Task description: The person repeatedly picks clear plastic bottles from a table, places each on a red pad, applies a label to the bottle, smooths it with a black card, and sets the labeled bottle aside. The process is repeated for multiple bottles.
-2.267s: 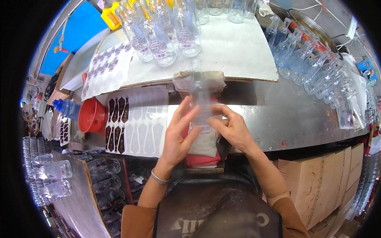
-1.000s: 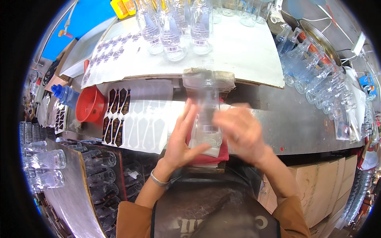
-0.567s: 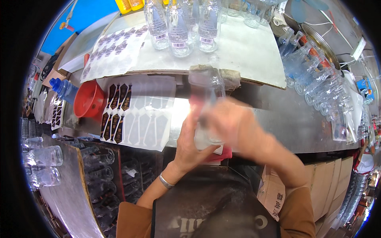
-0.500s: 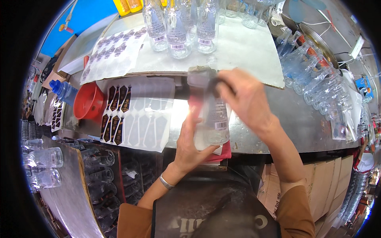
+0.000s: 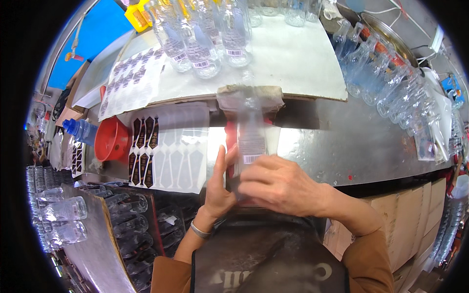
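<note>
A clear glass bottle (image 5: pixel 252 141) lies in front of me, its neck pointing away and its base toward me. Small print and a barcode show on its upper side. My left hand (image 5: pixel 219 188) is against the bottle's left side near the base, index finger stretched along the glass and thumb by the bottom. Across the base end lies my right hand (image 5: pixel 278 185), fingers curled down; whatever they hold is hidden beneath them. The neck rests over a worn, cloth-covered block (image 5: pixel 228 99), and red cloth (image 5: pixel 232 132) shows beside the bottle.
Printed bottles (image 5: pixel 200 53) stand on the white board (image 5: pixel 303 63) beyond, beside a printed sheet (image 5: pixel 132 78). Left lie a sheet of dark stickers (image 5: pixel 183 161), a red funnel-like container (image 5: pixel 112 139) and a blue-capped bottle (image 5: pixel 80 129). More glass bottles (image 5: pixel 386 83) line the right.
My right hand has come down from the bottle's upper part to its base; the dark thing seen in it is now hidden. The bottle has straightened and the view has shifted slightly.
</note>
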Demonstrator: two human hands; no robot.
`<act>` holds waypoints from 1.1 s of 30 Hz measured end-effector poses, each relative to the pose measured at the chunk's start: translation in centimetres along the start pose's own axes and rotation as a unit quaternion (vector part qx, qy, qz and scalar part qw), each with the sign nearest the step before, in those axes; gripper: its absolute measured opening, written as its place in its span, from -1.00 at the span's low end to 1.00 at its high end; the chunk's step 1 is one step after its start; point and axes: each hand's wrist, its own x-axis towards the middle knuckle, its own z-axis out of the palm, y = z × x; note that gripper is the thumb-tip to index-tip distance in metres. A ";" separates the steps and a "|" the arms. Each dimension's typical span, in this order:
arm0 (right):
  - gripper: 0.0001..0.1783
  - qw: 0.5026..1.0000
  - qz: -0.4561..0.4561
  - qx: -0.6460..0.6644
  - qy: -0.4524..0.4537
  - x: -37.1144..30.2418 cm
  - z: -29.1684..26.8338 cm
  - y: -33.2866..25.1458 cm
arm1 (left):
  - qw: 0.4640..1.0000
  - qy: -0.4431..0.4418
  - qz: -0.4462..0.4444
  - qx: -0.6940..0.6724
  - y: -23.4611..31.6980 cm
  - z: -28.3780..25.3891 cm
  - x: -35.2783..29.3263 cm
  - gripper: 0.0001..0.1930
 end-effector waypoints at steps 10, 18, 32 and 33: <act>-0.62 0.992 0.080 0.094 0.034 -4.5 -0.7 1.0 | 0.999 -0.027 -0.028 -0.018 -0.4 -0.6 -0.2 0.05; -0.73 0.922 0.267 0.020 0.280 -1.7 -1.7 5.6 | 1.000 -0.022 -0.014 0.011 -0.1 -0.7 0.0 0.04; -0.83 0.983 0.032 -0.158 -0.084 1.8 -0.4 -0.9 | 0.994 0.089 0.038 0.043 2.4 2.7 0.3 0.16; -0.88 0.988 0.045 -0.101 -0.109 2.1 -0.5 -1.3 | 0.992 0.083 0.034 0.084 1.7 2.6 0.4 0.17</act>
